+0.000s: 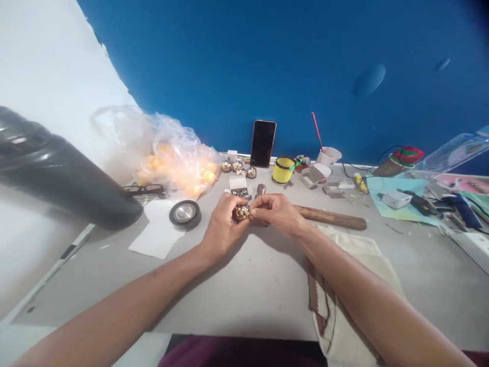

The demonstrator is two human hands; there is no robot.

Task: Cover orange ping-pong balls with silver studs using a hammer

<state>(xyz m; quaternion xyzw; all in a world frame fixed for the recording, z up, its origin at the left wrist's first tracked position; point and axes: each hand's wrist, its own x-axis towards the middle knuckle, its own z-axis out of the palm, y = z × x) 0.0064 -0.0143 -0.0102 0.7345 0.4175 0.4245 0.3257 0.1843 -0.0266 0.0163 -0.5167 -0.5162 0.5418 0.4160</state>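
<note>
Patterned ball (242,212): right at the centre of the action, between both hands over the grey table (229,300); shows gold and silver with dark gaps; cannot tell if lifted or resting on the tabletop.
Left hand (223,221): clamped on the ball from the left, thumb on the near side, fingers curled round the far side, steady as a vice.
Right hand (278,214): in close from the right, thumb and forefinger together at the ball's right edge; cannot tell of any tiny piece pinched between.
Ball to fingertips: here lies the key relation, just left of the right fingertips, close enough to look like touching; round, so no long axis to line up; left hand nearer, wrapped about it, right only at the rim.
Hammer (332,217): wooden handle stretched out to the right, head partly hidden behind the right hand, close by.
White box (238,182): just far of the ball, shiny pieces (240,193) on its near side.
Other balls (251,173): clustered farther back, left of the upright phone (263,143), similarly patterned.
Left flank: black-rimmed round lid (185,214) beside the left hand, partly over white paper (153,232).
Right flank: pale cloth (359,260) spread beneath the right forearm, near side of the hammer.
</note>
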